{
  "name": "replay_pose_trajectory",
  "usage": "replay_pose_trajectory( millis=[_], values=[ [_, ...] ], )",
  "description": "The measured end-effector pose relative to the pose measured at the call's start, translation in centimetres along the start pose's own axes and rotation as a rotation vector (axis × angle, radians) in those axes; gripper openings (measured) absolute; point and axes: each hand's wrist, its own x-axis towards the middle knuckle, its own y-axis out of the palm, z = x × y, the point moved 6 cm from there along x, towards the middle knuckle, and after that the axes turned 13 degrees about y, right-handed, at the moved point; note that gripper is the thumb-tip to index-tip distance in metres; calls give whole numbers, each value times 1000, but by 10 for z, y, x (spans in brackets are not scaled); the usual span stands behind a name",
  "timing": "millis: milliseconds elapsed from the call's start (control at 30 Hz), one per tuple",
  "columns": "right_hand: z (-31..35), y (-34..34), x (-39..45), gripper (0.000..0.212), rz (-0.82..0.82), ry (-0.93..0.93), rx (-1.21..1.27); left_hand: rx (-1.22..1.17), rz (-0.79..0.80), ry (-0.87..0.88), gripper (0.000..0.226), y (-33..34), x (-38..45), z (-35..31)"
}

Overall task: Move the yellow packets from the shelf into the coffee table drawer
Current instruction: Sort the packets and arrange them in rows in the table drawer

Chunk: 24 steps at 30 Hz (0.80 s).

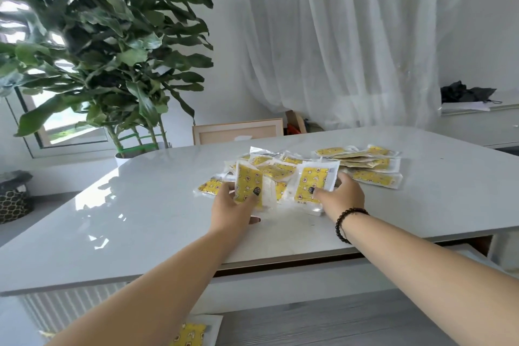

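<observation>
Now: the gathering step, I judge; both hands are at the heap and no packet is on its way to the drawer.
Stray packet (189,333): lies on something white at the bottom edge, under the arms; whether that is the drawer I cannot tell.
Left hand (233,211): pinches an upright packet (248,182), thumb on its front, fingers behind.
Right hand (341,196): thumb clamps a second packet (314,180) against the fingers; a beaded bracelet (345,222) is on the wrist.
Heap (269,168): loose yellow packets on the white top (140,219), touching both held ones.
Flat stack (370,161): just beyond, to the right.
Next move: probably lift both clear without dragging neighbours, as the film looks slippery, then carry them down.
Far: plant (106,50), curtain (351,36).
</observation>
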Motion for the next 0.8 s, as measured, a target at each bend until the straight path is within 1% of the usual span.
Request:
replay_pose_trajectory(
  millis=[67,100,133,200,267,300,400,467,533,633,700,800],
  values=[
    [1,0,0,58,9,-8,11,-39,33,3,17,2,0,-1],
    [1,0,0,63,16,-9,23,-60,53,6,18,4,-1,-1],
    [1,0,-1,62,22,-12,36,-76,68,10,18,5,-1,-1],
    [1,2,0,51,57,-9,53,-89,70,20,19,6,0,-2],
    [1,4,2,33,106,-11,77,-109,65,17,23,6,1,-1],
    [0,5,3,29,121,-11,117,-120,65,13,25,6,2,0],
    [-3,1,8,24,106,21,355,-149,93,4,30,8,3,3],
    [-1,1,9,17,133,27,467,-159,132,6,31,11,3,4],
    [2,5,6,6,193,-2,496,-156,175,14,30,14,2,4],
    [9,8,0,4,215,-76,429,-103,204,34,24,14,2,1],
    [16,9,-5,13,252,-120,354,-80,189,31,17,12,3,3],
    [28,12,-8,43,420,-98,325,-138,146,-2,11,6,5,7]
  ],
)
